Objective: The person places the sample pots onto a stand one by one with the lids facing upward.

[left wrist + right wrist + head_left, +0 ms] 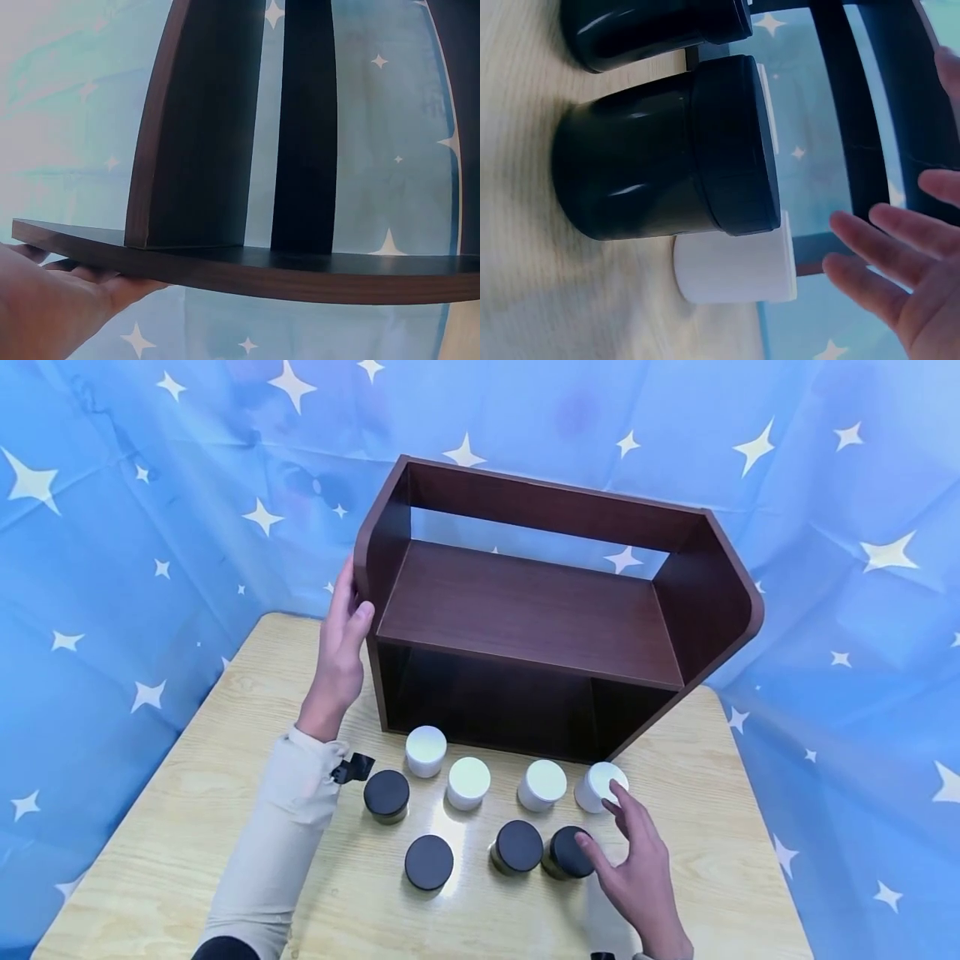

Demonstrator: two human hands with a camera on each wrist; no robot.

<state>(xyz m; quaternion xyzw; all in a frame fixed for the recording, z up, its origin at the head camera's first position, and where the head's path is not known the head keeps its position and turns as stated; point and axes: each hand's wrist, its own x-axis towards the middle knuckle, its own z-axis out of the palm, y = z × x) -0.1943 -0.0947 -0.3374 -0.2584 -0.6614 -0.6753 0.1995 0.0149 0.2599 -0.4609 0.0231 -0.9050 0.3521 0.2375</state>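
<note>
A dark brown two-tier wooden shelf (525,610) stands on the table. My left hand (337,664) rests against the outside of its left side panel (315,289), fingers extended along the board and thumb toward its front edge. My right hand (641,877) is held over the right end of the jars, fingers spread and nothing in them. Nearest to it are a black-lidded jar (570,852) and a white jar (600,787). In the right wrist view, the fingers are apart from the dark jar (660,150) and the white jar (735,262) behind it.
Several white jars, one at the left (426,750), line the front of the shelf. Several black-lidded jars, one at the front (429,862), stand nearer on the wooden table (187,827). A blue star-patterned curtain (150,593) surrounds the table.
</note>
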